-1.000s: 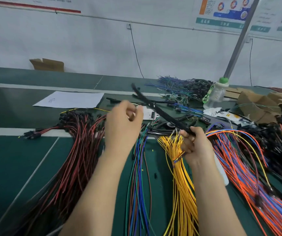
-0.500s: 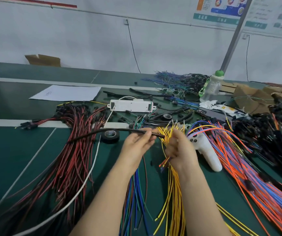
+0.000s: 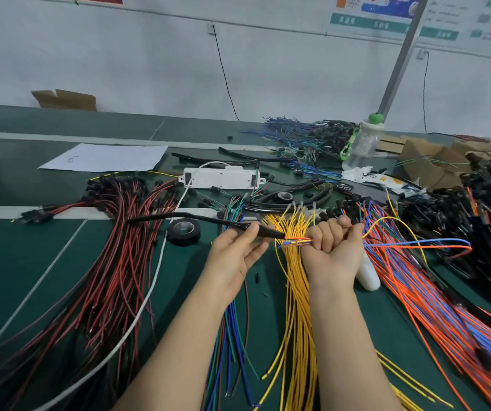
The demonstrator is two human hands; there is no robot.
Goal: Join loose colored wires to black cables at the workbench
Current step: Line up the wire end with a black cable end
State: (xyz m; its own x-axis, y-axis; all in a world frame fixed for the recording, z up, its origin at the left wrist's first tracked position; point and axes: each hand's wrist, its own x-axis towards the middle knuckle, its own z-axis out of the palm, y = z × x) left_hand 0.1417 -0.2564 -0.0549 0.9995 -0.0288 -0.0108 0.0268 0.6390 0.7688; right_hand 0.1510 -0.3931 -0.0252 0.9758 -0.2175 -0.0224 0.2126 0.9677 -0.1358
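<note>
Head view: the left hand (image 3: 235, 252) pinches the black cable (image 3: 269, 232) level. The right hand (image 3: 334, 247) grips the coloured wires (image 3: 296, 241) in a fist, bunched against its end, likely to join them.

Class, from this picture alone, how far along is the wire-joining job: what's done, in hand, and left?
Done: possibly the far heap of wires on black ends, though that is uncertain. In hand: the left hand pinches a black cable while the right hand grips a few colored wires at its mouth. Left: the yellow wires and orange and blue wires lie loose.
</note>
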